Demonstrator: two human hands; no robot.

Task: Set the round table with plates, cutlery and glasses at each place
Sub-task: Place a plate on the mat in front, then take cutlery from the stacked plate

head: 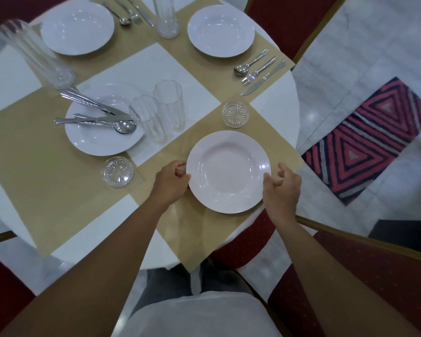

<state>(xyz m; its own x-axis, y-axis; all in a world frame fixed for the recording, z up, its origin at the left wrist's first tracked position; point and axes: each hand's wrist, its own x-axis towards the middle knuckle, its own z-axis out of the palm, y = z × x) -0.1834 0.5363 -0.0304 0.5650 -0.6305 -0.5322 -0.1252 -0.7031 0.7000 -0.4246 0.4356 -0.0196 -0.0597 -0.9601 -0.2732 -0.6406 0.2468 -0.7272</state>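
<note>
A white plate (228,171) lies on the near tan placemat (187,229). My left hand (171,182) grips its left rim. My right hand (281,188) touches its right rim with thumb and fingers partly spread. To the left, another plate (100,139) carries a pile of cutlery (95,115). Two tall glasses (158,113) stand between these plates. Small glass coasters sit at the plate's far side (235,114) and at its left (119,171). Two far places have plates (77,26) (221,31), with cutlery (259,70) beside the right one.
A tall glass (38,54) stands at the far left and another (166,15) at the far middle. Red chairs (365,276) ring the round table (275,98). A patterned rug (365,142) lies on the floor at the right.
</note>
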